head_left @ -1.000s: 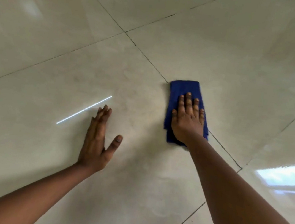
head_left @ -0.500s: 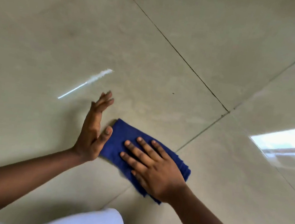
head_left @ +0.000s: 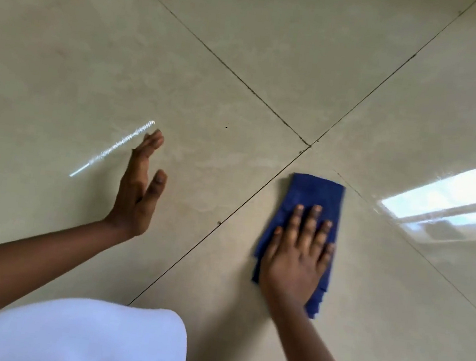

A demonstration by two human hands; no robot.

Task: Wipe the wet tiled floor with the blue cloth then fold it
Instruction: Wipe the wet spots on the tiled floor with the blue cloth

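1. Head view: the right hand (head_left: 295,262) presses flat on the blue cloth (head_left: 315,201), lower right of the frame.
2. Left hand (head_left: 139,195) is loose, holding nothing, left of middle.
3. Wiping seems to be under way; folding is not done.
4. Tiled floor (head_left: 249,31) is shiny beige, with window light at right.

One head-worn wide-angle view looks steeply down, close over the glossy beige tiled floor (head_left: 247,46), grout cross toward two o'clock.
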